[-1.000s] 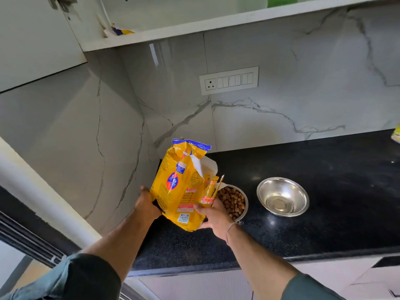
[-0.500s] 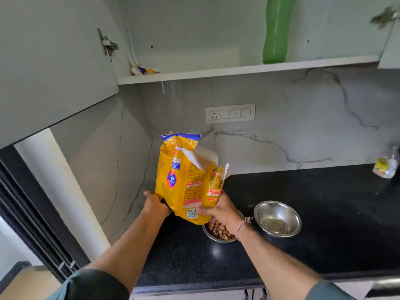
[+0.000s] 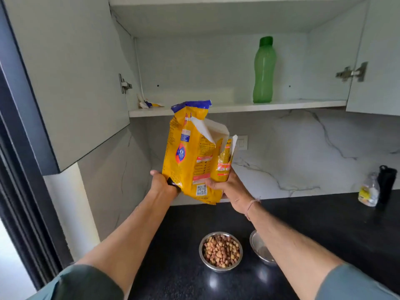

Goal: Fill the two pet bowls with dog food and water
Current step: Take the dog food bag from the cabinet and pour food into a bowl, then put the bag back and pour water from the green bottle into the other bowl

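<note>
Centre of frame, above counter [image 3: 324, 234]: bag [image 3: 190, 152], yellow with blue top band, torn open at top, white inner flap folded out; held roughly upright, clear of every surface.

Left of bag's base: left hand [image 3: 161, 182], fingers curled round lower left corner.

Right of bag's base: right hand [image 3: 229, 187], fingers curled on lower right front, supporting loose folded panel; thread band at wrist.

Lower centre, on counter: bowl [image 3: 220, 268], steel, full of kibble [image 3: 221, 251].

Just right of it: second bowl [image 3: 258, 247], steel, mostly hidden by right forearm; no water to be made out.

Upper centre: open cupboard [image 3: 194, 68] with shelf [image 3: 281, 104]; green bottle [image 3: 264, 70] upright toward right, well apart from bag; wrapper scrap [image 3: 149, 103] at shelf's left end.

Right edge, on counter: clear bottle [image 3: 369, 191], black container [image 3: 387, 182] beside it.

Status, judged: food portion done, water portion outstanding; bag probably bound for shelf.

Hazards, judged:
- Open torn top plus any tilt on way up: kibble spilled over counter or into second bowl.
- Grip low on a floppy bag: upper half liable to fold over and dump contents.
- Bag stood unsealed on shelf: liable to slump and shed kibble off edge.
- Right forearm directly over second bowl: possible knock on lowering.
</note>
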{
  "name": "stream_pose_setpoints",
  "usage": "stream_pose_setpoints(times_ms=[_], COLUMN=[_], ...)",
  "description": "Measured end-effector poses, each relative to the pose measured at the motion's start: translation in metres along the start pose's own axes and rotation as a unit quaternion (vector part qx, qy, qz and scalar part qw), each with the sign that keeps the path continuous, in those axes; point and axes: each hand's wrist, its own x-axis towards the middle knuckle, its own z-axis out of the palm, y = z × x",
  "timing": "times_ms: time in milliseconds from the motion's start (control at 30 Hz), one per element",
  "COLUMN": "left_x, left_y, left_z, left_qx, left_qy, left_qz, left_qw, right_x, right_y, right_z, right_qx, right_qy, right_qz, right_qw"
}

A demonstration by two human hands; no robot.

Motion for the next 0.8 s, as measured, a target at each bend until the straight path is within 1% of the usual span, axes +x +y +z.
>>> stream_pose_setpoints(times_ms=[167, 400, 533, 600, 733, 800], left_x=[-0.028, -0.045, -0.042, -0.032, 0.001, 0.017], left_y=[0.022, 0.039, 0.044, 0.048, 0.053, 0.053], left_z=[0.047, 0.112, 0.143, 0.158, 0.19, 0.207], left_qx=[0.007, -0.007, 0.052, 0.087, 0.155, 0.193], left_qy=[-0.135, -0.252, -0.272, -0.266, -0.196, -0.153], left_qz=[0.042, 0.134, 0.22, 0.253, 0.299, 0.33], left_qw=[0.99, 0.959, 0.935, 0.926, 0.921, 0.911], right_x=[0.018, 0.059, 0.086, 0.102, 0.136, 0.154], right_y=[-0.07, -0.156, -0.191, -0.2, -0.204, -0.2], right_z=[-0.013, -0.035, -0.05, -0.057, -0.075, -0.084], right_qx=[-0.021, -0.048, -0.059, -0.065, -0.068, -0.06], right_qy=[0.01, 0.069, 0.083, 0.094, 0.099, 0.104], right_qz=[-0.016, -0.045, -0.06, -0.059, -0.066, -0.067], right_qw=[1.0, 0.995, 0.993, 0.992, 0.991, 0.991])
